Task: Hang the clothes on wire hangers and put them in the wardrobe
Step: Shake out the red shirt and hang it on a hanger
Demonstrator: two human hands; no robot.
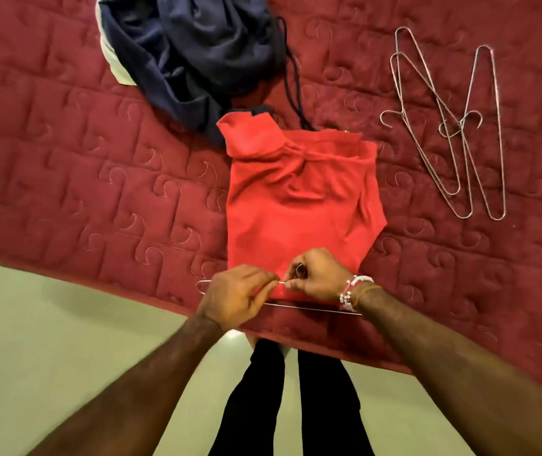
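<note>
Both hands work a thin silver wire hanger (309,308) at the near hem of a red cloth garment (299,199) on the bed.

The garment lies flat on the maroon quilted bed (65,159), with the hanger across its near edge. The left hand (235,296) and right hand (317,278) meet there, fingers (271,282) of each together and pinching the wire at mid-hanger. A dark navy pile of clothes (190,54) sits far left. Three spare wire hangers (453,126) lie far right, apart from the garment.
</note>
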